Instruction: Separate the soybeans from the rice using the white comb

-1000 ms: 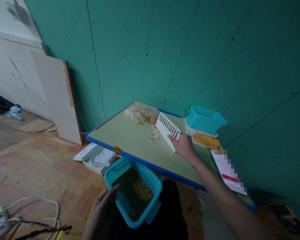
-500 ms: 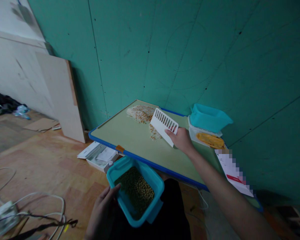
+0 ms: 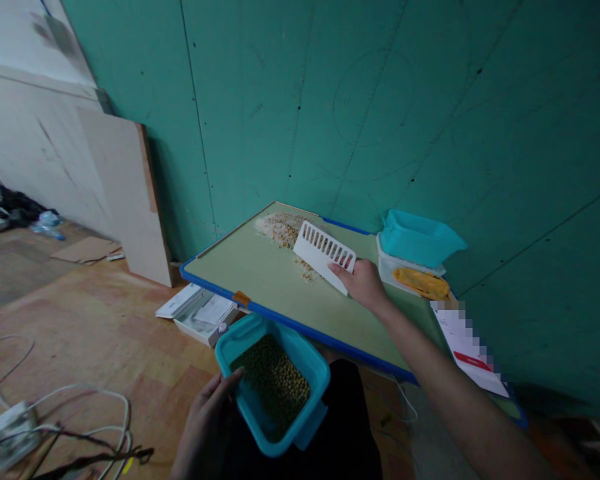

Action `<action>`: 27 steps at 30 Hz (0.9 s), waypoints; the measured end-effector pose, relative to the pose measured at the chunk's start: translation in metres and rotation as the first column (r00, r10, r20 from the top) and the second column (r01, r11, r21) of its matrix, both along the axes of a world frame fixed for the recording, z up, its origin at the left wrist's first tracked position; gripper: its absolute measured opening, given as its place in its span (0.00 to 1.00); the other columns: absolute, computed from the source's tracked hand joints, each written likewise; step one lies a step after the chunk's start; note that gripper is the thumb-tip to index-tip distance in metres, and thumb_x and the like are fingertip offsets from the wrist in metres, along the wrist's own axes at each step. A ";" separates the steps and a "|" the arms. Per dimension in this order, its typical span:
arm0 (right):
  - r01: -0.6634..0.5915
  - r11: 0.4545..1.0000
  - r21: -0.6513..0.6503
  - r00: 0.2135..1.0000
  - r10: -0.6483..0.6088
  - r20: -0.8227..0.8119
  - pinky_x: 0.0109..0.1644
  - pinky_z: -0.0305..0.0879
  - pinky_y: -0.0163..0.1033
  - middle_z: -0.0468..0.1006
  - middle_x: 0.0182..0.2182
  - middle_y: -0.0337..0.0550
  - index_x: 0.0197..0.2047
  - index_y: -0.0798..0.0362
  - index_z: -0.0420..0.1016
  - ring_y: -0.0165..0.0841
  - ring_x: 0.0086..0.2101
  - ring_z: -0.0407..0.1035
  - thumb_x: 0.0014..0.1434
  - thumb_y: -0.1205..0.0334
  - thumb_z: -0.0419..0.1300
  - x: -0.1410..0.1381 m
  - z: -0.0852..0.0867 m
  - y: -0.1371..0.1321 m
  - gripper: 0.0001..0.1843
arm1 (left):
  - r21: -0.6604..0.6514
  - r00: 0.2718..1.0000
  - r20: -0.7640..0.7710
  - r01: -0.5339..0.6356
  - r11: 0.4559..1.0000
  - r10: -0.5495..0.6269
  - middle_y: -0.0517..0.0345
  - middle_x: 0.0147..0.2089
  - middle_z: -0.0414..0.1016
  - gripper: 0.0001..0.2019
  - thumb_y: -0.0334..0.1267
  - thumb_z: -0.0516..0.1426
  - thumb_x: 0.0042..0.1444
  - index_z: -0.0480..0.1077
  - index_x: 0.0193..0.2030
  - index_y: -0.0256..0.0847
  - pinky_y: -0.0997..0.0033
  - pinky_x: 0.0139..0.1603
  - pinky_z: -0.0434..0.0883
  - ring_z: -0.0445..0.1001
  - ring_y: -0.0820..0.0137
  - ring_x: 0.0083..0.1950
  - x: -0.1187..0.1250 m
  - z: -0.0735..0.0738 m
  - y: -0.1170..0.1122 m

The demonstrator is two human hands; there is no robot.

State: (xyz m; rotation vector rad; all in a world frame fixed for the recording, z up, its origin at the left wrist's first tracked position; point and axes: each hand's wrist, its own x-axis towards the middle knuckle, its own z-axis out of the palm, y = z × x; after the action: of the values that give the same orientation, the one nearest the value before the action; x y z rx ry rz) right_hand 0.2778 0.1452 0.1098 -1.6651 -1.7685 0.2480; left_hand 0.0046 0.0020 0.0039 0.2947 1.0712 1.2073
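My right hand (image 3: 364, 283) grips a white slotted scraper (image 3: 323, 254) and holds it on edge on the green tabletop (image 3: 260, 270), against a small clump of grains (image 3: 306, 269). A bigger pile of mixed pale and brown grains (image 3: 283, 228) lies at the table's far corner. My left hand (image 3: 206, 419) holds a teal container (image 3: 274, 383) full of greenish beans below the table's blue front edge, fingers curled on its near rim.
A teal tub (image 3: 418, 237) sits on a white tray with a yellow item (image 3: 422, 283) at the table's right, next to a paper sheet (image 3: 467, 347). White boxes (image 3: 200, 312) lie on the floor under the table. Cables and a power strip (image 3: 10, 424) lie left.
My right hand has slid the scraper leftward across the table, and the small grain clump now shows less from behind it. The left hand and the bean container barely moved.
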 end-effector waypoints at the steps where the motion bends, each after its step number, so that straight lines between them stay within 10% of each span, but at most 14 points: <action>1: -0.014 1.000 0.002 1.000 0.014 -0.008 0.39 0.70 0.40 0.85 0.35 0.56 0.38 0.60 0.84 0.43 0.37 0.80 0.60 0.54 0.62 0.000 0.000 0.000 0.16 | 0.003 1.000 0.000 0.001 1.000 -0.001 0.53 0.29 0.84 0.15 0.41 0.73 0.39 0.81 0.34 0.39 0.57 0.39 0.81 0.83 0.49 0.41 0.000 0.000 0.000; 8: -0.004 1.000 0.012 1.000 0.004 0.020 0.42 0.71 0.41 0.85 0.38 0.57 0.38 0.59 0.84 0.45 0.39 0.80 0.62 0.54 0.61 0.010 0.000 -0.006 0.17 | 0.005 1.000 0.031 0.005 1.000 -0.005 0.59 0.22 0.78 0.12 0.44 0.72 0.40 0.79 0.28 0.42 0.60 0.35 0.80 0.81 0.58 0.30 -0.001 -0.005 0.000; 16: -0.043 0.999 -0.011 0.999 0.043 -0.029 0.34 0.69 0.39 0.85 0.32 0.52 0.33 0.58 0.83 0.44 0.34 0.80 0.61 0.50 0.60 0.019 -0.009 -0.009 0.19 | -0.033 0.999 0.047 0.015 0.999 -0.013 0.55 0.30 0.84 0.19 0.45 0.72 0.42 0.80 0.40 0.38 0.60 0.38 0.80 0.83 0.52 0.39 0.000 -0.004 0.000; 27: -0.129 0.992 0.019 0.987 0.130 -0.095 0.36 0.72 0.41 0.85 0.31 0.50 0.31 0.55 0.82 0.42 0.33 0.79 0.59 0.49 0.60 0.012 -0.005 -0.015 0.19 | -0.007 0.997 0.056 0.045 0.999 -0.045 0.55 0.26 0.82 0.14 0.46 0.72 0.43 0.79 0.31 0.39 0.58 0.40 0.80 0.84 0.51 0.38 -0.003 -0.008 -0.001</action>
State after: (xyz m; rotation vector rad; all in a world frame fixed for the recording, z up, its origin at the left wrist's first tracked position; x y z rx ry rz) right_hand 0.2898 0.1305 0.1044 -1.5063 -1.8041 0.3684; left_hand 0.0014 0.0014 -0.0038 0.2757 1.0159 1.1644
